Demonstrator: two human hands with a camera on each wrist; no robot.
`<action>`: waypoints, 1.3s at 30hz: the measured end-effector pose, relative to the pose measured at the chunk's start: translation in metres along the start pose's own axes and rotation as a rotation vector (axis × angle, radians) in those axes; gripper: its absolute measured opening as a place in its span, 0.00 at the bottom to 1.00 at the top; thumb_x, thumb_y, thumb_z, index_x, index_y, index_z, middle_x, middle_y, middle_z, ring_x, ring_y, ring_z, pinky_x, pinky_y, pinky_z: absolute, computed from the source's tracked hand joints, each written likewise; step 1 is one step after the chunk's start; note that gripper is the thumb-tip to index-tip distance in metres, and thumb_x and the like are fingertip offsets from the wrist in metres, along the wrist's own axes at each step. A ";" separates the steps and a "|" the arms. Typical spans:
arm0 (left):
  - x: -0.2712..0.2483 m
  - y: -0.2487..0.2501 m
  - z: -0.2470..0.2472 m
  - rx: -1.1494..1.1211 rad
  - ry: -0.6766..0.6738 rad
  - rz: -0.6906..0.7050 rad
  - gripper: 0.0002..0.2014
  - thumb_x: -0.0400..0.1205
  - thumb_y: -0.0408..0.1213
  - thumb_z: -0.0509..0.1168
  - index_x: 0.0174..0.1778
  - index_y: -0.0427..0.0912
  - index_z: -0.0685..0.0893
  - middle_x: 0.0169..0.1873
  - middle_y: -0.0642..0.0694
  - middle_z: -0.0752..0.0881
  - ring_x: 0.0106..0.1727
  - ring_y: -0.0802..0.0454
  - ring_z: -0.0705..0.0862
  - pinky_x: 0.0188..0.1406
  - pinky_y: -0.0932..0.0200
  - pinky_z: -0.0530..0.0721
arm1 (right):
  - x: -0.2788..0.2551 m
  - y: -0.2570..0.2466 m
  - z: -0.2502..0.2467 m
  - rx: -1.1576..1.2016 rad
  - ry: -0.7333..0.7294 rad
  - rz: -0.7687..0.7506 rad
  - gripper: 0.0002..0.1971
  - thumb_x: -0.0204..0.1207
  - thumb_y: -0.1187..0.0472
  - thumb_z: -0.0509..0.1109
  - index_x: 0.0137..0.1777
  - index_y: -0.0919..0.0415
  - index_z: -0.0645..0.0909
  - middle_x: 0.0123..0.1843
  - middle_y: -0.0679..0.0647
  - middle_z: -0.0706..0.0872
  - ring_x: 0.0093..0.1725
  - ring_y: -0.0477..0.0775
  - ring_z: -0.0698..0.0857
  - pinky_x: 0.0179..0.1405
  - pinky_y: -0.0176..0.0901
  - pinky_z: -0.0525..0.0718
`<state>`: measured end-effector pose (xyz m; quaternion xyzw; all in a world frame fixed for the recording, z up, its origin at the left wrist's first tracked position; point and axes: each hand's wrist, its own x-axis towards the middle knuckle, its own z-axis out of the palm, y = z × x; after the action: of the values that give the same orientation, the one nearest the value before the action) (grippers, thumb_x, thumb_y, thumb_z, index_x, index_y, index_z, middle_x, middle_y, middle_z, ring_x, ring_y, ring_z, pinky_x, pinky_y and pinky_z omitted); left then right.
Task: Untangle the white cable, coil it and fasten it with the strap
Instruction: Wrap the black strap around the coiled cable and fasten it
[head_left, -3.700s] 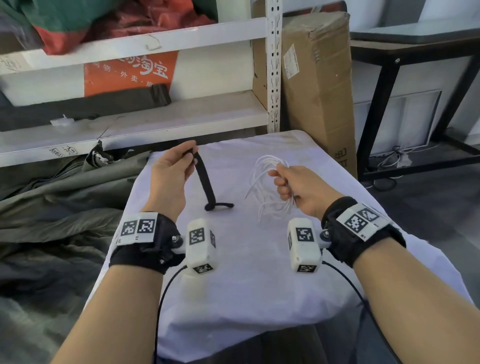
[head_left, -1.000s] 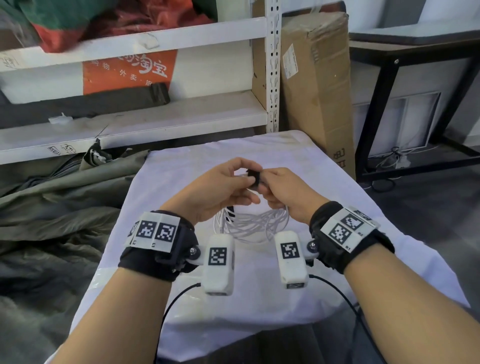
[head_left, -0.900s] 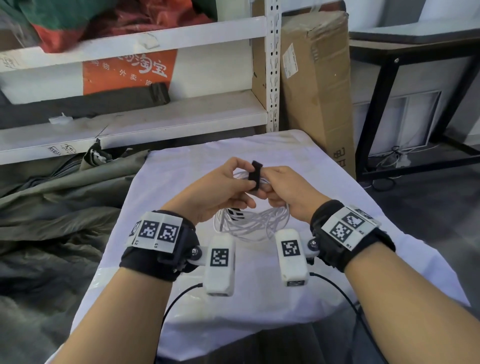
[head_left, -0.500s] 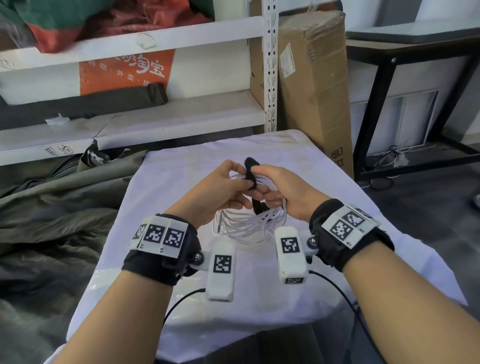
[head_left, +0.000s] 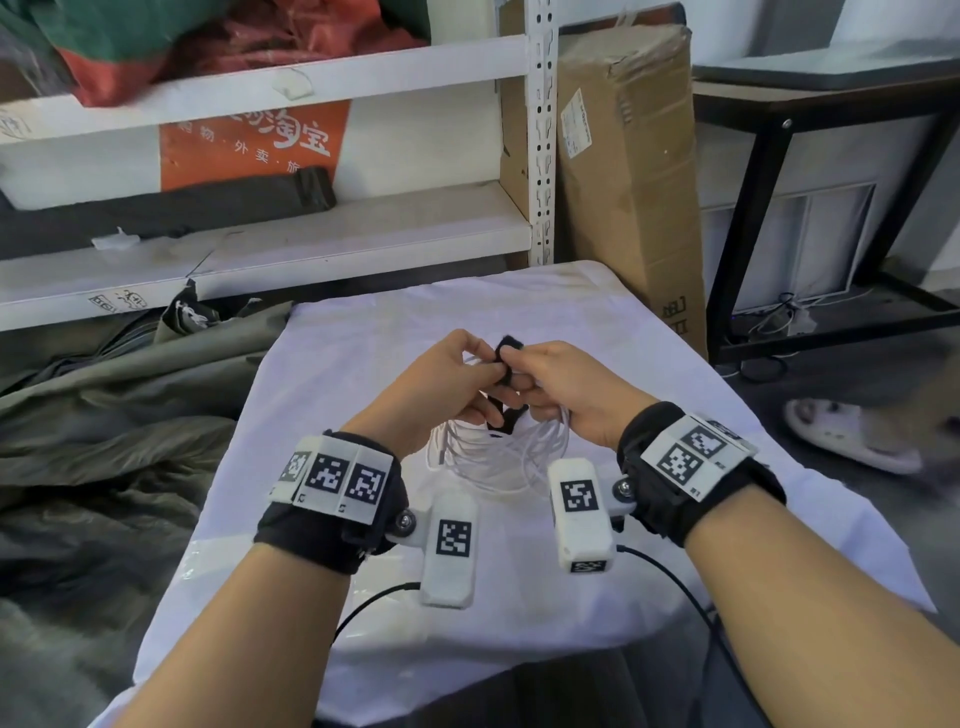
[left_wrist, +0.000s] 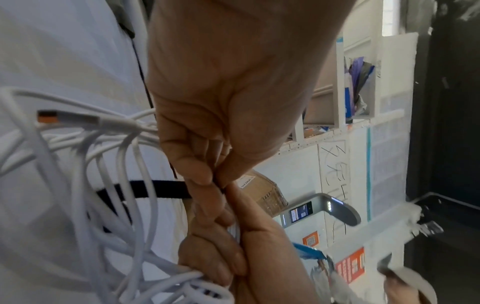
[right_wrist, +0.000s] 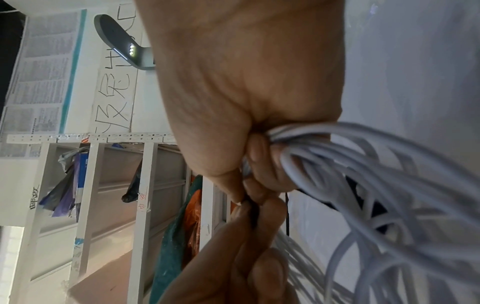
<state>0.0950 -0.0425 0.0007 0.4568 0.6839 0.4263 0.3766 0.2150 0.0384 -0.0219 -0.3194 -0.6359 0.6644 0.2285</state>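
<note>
Above the cloth-covered table (head_left: 675, 415): white cable (head_left: 498, 457), coiled, bunched in right hand (head_left: 576, 395). Black strap (head_left: 506, 348) pinched by left hand (head_left: 441, 384) and right fingertips. Risk: loose loops may spring out if the strap end slips.

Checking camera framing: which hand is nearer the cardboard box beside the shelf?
Right. The right hand is on the cardboard box's side; the left hand sits farther away.

Bare tablecloth (head_left: 597, 332) around both hands (head_left: 441, 384)
</note>
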 end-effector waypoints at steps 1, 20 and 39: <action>0.001 0.000 0.001 0.073 0.028 0.016 0.05 0.84 0.37 0.62 0.51 0.43 0.73 0.34 0.44 0.91 0.22 0.55 0.83 0.25 0.65 0.79 | 0.000 0.000 0.000 0.002 0.003 0.005 0.16 0.85 0.59 0.58 0.34 0.58 0.72 0.23 0.48 0.68 0.19 0.43 0.62 0.17 0.33 0.59; 0.005 -0.012 -0.020 0.430 -0.007 0.335 0.12 0.80 0.40 0.68 0.60 0.54 0.84 0.54 0.59 0.88 0.57 0.67 0.83 0.60 0.72 0.78 | -0.007 -0.005 0.003 -0.046 -0.065 -0.007 0.13 0.86 0.57 0.57 0.38 0.57 0.68 0.28 0.50 0.64 0.23 0.44 0.58 0.20 0.35 0.55; 0.000 -0.013 -0.021 0.264 -0.106 0.160 0.09 0.80 0.40 0.69 0.53 0.50 0.76 0.36 0.48 0.88 0.40 0.54 0.81 0.49 0.57 0.77 | -0.009 -0.006 0.001 -0.303 -0.080 0.011 0.14 0.84 0.52 0.61 0.46 0.63 0.77 0.30 0.52 0.71 0.24 0.46 0.65 0.20 0.32 0.66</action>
<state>0.0720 -0.0502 -0.0035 0.5773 0.6746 0.3367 0.3135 0.2197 0.0322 -0.0150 -0.3272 -0.7355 0.5744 0.1487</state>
